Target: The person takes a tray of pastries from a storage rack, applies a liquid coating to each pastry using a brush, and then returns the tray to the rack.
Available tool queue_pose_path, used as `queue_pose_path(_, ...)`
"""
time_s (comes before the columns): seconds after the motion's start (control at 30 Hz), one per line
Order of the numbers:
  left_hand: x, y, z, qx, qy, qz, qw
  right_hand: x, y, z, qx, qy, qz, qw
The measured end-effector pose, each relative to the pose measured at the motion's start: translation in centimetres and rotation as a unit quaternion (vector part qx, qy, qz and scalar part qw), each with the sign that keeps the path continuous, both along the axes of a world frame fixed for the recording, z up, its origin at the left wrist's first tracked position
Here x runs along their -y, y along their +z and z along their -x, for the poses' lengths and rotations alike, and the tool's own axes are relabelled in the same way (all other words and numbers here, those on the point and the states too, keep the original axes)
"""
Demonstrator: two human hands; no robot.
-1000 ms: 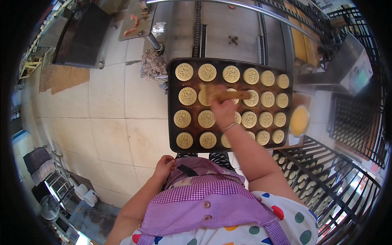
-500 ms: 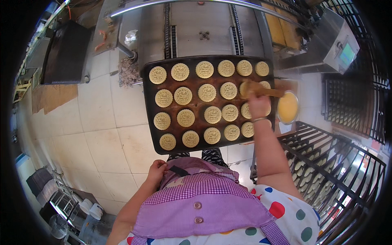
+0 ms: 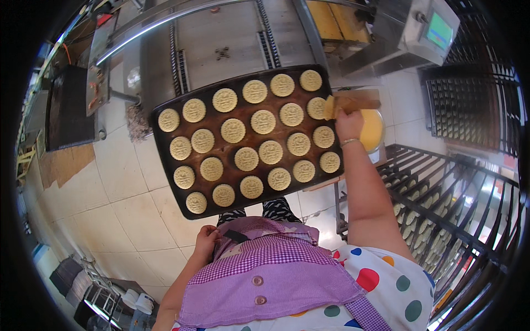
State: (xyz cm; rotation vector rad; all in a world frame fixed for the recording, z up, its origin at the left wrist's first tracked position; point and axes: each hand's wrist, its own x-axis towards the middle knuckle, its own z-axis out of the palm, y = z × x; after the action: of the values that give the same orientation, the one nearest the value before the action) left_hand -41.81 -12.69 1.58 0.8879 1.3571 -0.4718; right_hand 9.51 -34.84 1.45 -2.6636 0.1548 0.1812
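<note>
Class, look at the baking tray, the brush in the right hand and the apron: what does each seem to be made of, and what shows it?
Baking tray: likely dark metal, with a thin raised rim and a dull, browned surface.
Brush: seemingly a wooden handle, tan and matt, with pale bristles; the right hand grips it.
Apron: woven cloth, purple check, with buttons and soft folds.

At twelve o'clock a steel conveyor machine [image 3: 221, 38] runs across the room, with a long metal rail [image 3: 165, 22] along its near side. At one o'clock sits a grey control box with a green screen [image 3: 428, 30]. A black wire rack [image 3: 469, 110] stands at three o'clock, and a dark metal trolley of shelves [image 3: 458, 220] fills four o'clock. Pale floor tiles [image 3: 110, 187] spread out at eight o'clock, with a flattened sheet of brown cardboard [image 3: 63, 165] at nine. A black mat [image 3: 66, 110] lies at ten o'clock.
</note>
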Motion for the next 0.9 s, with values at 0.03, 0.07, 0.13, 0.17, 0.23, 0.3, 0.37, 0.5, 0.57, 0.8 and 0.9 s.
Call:
queue_pose_path(0.03, 0.6, 0.0, -0.5, -0.003, -0.013, -0.004, 1.0, -0.7, -0.4, 0.6, 0.073, 0.029, -0.006, 0.997)
queue_pose_path(0.07, 1.2, 0.2, -1.2, -0.006, -0.025, -0.009, 1.0, -2.2, 0.3, 1.5, 0.098, 0.065, -0.097, 0.988)
queue_pose_path(0.13, 2.3, 0.5, -2.7, -0.005, -0.047, -0.011, 0.999, -4.8, 1.2, 3.9, 0.097, 0.151, -0.224, 0.958)
queue_pose_path(0.17, 2.7, 0.6, -3.5, -0.001, -0.056, -0.005, 0.998, -5.9, 2.2, 5.1, 0.034, 0.169, -0.253, 0.952)
queue_pose_path(0.23, 3.7, 0.6, -4.7, 0.005, -0.078, -0.007, 0.997, -5.4, 2.0, 5.5, -0.046, 0.158, -0.291, 0.942)
queue_pose_path(0.3, 4.7, 0.1, -5.5, 0.01, -0.099, -0.027, 0.995, -2.4, 1.1, 3.9, 0.002, 0.133, -0.264, 0.955)
queue_pose_path(0.37, 5.4, -0.9, -4.1, 0.047, -0.283, -0.145, 0.947, 2.5, 0.8, 1.3, 0.035, 0.073, -0.31, 0.947)
queue_pose_path(0.5, 4.1, 1.1, -1.4, 0.047, -0.792, -0.306, 0.526, 13.2, 0.8, -1.4, 0.039, -0.121, -0.385, 0.914)
queue_pose_path(0.57, 2.2, -0.3, 0.7, 0.007, -0.861, -0.209, 0.463, 17.5, -0.5, -1.7, 0.072, -0.123, -0.342, 0.929)
queue_pose_path(0.8, 4.9, -5.0, 0.1, -0.024, -0.43, -0.181, 0.884, 25.0, -5.2, -1.9, 0.101, -0.09, 0.051, 0.99)
queue_pose_path(0.9, 9.1, -3.7, -5.2, 0.053, -0.406, -0.199, 0.89, 21.7, -1.4, -1.7, -0.091, -0.152, 0.127, 0.976)
